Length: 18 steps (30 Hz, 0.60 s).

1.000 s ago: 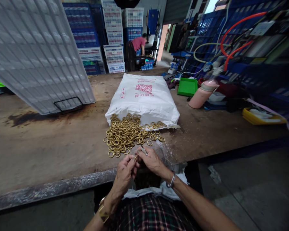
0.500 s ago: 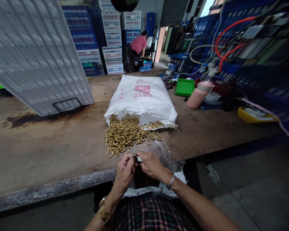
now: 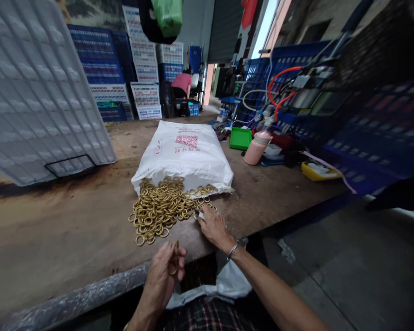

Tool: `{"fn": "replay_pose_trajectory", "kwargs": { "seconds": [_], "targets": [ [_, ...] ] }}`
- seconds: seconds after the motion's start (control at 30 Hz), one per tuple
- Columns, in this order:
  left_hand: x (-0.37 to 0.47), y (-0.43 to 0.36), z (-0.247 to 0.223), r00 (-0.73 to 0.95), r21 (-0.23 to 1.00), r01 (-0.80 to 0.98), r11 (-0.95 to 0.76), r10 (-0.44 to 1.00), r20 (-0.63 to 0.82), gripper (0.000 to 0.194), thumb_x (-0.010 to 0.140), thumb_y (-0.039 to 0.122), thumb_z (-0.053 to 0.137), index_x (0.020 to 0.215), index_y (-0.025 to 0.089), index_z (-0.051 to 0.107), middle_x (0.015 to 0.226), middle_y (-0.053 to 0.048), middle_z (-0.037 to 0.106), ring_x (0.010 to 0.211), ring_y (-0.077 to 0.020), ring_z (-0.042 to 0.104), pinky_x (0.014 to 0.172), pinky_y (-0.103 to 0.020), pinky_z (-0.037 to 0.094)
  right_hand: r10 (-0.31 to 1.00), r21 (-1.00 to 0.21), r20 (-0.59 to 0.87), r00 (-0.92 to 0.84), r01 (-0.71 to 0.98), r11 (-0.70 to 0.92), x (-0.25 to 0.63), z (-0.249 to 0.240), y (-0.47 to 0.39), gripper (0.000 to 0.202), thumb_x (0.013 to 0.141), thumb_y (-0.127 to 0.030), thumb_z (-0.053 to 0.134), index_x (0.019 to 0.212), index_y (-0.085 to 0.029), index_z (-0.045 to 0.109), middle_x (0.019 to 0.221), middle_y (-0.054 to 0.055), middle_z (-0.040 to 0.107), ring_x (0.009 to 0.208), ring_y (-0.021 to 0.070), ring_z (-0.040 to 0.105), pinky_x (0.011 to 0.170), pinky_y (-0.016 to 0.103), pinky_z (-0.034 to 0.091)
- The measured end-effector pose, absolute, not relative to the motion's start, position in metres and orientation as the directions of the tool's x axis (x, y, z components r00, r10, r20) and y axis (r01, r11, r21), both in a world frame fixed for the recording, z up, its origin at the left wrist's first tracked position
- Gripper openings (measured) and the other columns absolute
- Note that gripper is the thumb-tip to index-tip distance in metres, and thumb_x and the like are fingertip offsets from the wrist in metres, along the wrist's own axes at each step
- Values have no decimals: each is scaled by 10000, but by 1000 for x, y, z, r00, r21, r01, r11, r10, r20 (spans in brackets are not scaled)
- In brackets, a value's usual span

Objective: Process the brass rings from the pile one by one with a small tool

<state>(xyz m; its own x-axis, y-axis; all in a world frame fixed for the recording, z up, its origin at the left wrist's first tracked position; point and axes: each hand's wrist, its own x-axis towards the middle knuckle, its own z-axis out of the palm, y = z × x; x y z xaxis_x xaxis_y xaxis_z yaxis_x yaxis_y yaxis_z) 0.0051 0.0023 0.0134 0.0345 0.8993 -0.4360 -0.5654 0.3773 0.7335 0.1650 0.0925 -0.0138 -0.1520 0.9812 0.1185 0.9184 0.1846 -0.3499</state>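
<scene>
"At the near edge of the worktable (image 3: 103, 257), what does your head camera give you of the left hand (image 3: 165, 269)?"

"I have it low, just over the edge, fingers curled. It holds a gold-coloured ring (image 3: 172, 268) that hangs against the fingers, and something else gold shows up by the fingertips; I can't tell from my end whether that is a second ring."

"And the right hand (image 3: 214, 228)?"

"Reached farther forward, palm down, at the lower right border of the ring pile (image 3: 157, 207). Its grip is narrow, closed on a small pale tool (image 3: 200, 215) with a dark end. Whether the fingertips touch any ring there, I can't tell. A silver bracelet (image 3: 232, 251) circles that wrist."

"Where does the pile lie?"

"Spilled at the mouth of the white sack (image 3: 186, 158), which lies flat with red print on top. Some rings sit on the sack's lip, and a few are loose on the wood at the left hand's side, just ahead of it."

"What else do I need to know about?"

"Right of the sack, a green tray (image 3: 240, 139), with a pink bottle (image 3: 255, 151) standing just beside it, then a yellow tray (image 3: 312, 175) farther right. On my left, a big ribbed pale panel (image 3: 48, 101) leans up from the table. At the back, a co-worker in a pink top (image 3: 182, 83) bends beside stacked crates (image 3: 145, 95)."
</scene>
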Motion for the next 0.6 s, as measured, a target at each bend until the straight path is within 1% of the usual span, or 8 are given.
{"fn": "replay_pose_trajectory", "kwargs": {
  "seconds": [0.1,0.2,0.3,0.33,0.4,0.5,0.57,0.6],
  "targets": [
    [3,6,6,42,683,-605,409,873,-486,400,575,462,765,733,144,582,692,-30,646,523,-93,525,425,-185,369,990,-333,97,-104,934,131,161,-12,96,186,861,-272,470,1029,-200,501,1013,64,615,881,190,567,665,266,336],
    [-1,8,2,52,633,-643,431,849,-525,366,556,384,791,777,170,593,686,-10,647,524,-99,540,439,-185,373,994,-304,62,-87,947,102,156,-9,97,185,851,-265,486,1025,-205,508,1007,60,602,856,194,571,659,277,344],
    [-6,12,3,74,557,-690,462,811,-580,426,489,284,819,849,178,616,644,9,631,507,-96,535,439,-182,383,995,-307,64,-78,947,94,154,-8,97,170,842,-243,487,1007,-205,509,1013,59,588,849,192,565,658,276,347],
    [-7,14,3,84,532,-701,475,796,-600,411,481,258,816,832,165,623,641,5,630,509,-97,538,439,-182,389,994,-309,73,-82,946,100,155,-9,96,168,841,-234,483,1005,-207,505,1022,59,582,851,191,563,659,275,347],
    [-8,17,4,93,493,-715,496,766,-636,296,510,216,789,738,136,618,653,-14,634,527,-104,552,437,-185,404,990,-313,100,-97,942,124,157,-12,93,176,838,-212,471,1013,-211,492,1033,59,571,845,187,560,658,274,347],
    [-8,20,3,63,476,-721,503,732,-678,184,565,163,739,666,121,590,683,-43,647,554,-120,577,443,-197,427,982,-315,125,-139,933,172,161,-17,89,240,809,-144,461,1041,-203,476,1026,59,571,824,179,556,662,273,346],
    [-7,20,2,43,489,-709,508,724,-688,204,567,157,745,694,127,589,711,-50,656,583,-134,598,464,-209,446,981,-354,119,-156,916,189,163,-18,88,279,775,-99,458,1037,-192,487,995,56,588,808,173,554,670,268,343],
    [-7,20,0,45,511,-694,507,739,-673,233,563,176,760,716,135,588,721,-45,654,599,-137,603,472,-210,449,980,-401,112,-164,895,195,163,-16,88,276,764,-89,457,1017,-189,501,960,50,599,795,167,553,670,263,342]
  ]
}}
